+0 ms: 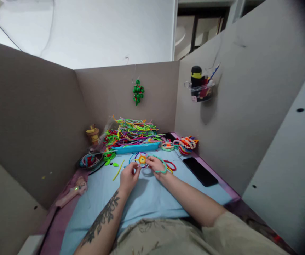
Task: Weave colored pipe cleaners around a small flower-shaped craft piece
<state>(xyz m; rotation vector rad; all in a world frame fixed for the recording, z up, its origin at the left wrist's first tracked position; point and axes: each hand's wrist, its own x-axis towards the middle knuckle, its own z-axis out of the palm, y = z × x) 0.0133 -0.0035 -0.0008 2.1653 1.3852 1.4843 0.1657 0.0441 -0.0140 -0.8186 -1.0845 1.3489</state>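
A surface [99, 198] draped in pale blue cloth spans the booth, and at its back lies a heap of multicoloured fuzzy stems [136, 129]. Before the heap sits a long blue tray [138, 148]; a black phone [200, 171] lies to the right. Mid-surface, the right hand [155, 164] pinches the right side of a wheel-like piece [142, 159] with an orange-yellow centre and purple rim. The left hand [129, 176] has thumb and fingertips nearly together at its lower left edge; whether they grip it I cannot tell. A yellow stem [118, 170] lies left, near small green pieces [115, 164].
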